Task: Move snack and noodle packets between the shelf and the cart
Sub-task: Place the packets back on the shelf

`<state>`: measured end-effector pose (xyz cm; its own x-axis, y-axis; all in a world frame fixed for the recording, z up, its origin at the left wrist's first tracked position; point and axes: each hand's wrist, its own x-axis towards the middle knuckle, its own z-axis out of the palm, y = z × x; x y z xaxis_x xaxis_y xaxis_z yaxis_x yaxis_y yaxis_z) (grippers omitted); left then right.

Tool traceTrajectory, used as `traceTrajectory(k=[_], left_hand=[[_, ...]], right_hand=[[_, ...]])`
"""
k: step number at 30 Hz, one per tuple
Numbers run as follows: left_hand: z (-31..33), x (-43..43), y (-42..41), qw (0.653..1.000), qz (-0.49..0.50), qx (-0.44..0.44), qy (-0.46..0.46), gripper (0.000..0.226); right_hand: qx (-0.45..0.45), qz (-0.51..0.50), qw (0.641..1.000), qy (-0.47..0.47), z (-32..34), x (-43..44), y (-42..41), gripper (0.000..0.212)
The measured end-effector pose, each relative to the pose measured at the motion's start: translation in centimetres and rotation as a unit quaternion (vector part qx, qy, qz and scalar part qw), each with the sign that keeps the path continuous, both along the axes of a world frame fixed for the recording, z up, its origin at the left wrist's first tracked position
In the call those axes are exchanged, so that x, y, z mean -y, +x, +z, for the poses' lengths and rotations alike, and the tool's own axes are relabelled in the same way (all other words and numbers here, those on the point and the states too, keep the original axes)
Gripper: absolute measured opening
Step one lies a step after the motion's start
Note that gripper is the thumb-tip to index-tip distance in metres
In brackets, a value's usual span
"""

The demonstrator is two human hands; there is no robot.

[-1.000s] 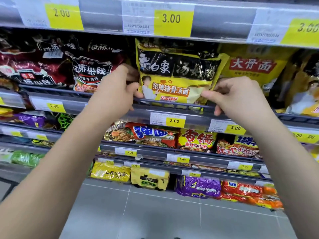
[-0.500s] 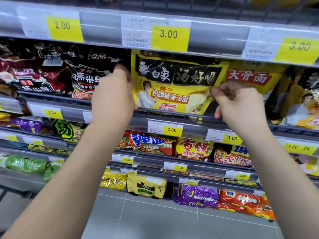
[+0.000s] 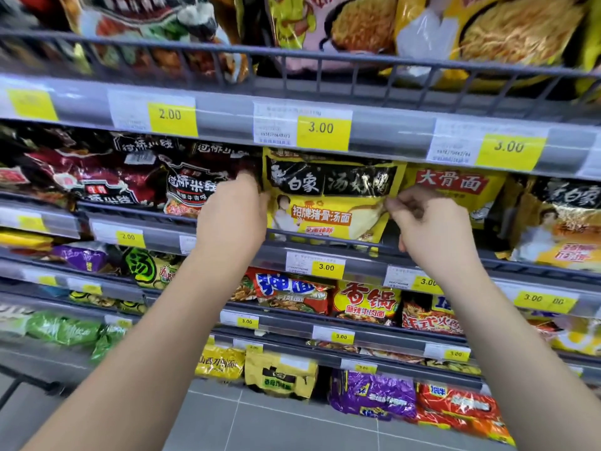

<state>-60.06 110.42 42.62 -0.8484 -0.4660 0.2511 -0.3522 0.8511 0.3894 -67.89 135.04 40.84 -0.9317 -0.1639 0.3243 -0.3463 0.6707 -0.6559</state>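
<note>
Grey metal shelf (image 3: pixel 162 236): yellow plastic noodle packet (image 3: pixel 328 203) stands in its slot, left hand (image 3: pixel 232 219) and right hand (image 3: pixel 429 226) pinching its edges; seemingly only letting go remains.

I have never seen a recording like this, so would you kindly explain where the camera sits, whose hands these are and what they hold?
There is no machine here: a person wears one wide-angle camera on the head, so you look along both bare arms at a shop shelf. The left hand grips the left edge of a yellow plastic noodle packet with a black band, and the right hand pinches its right edge. The packet stands behind the grey wire shelf rail, between dark red-and-black packets and a yellow packet with a red label. Yellow price tags line the shelf edges.
</note>
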Motion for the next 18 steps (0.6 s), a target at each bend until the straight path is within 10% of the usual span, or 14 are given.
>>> traceTrajectory(k=[9,18], left_hand=[[7.0,-3.4,7.0,0.908,-0.237,-0.192,0.289,0.023],[22.2,-2.0,9.1,0.849,-0.330,-0.360,0.203,0.022]], right_hand=[[-0.030,0.118,0.989,-0.086,5.8,-0.9,7.4,0.002],[-0.126,0.209,0.934,-0.260,22.8,-0.8,10.0,0.027]])
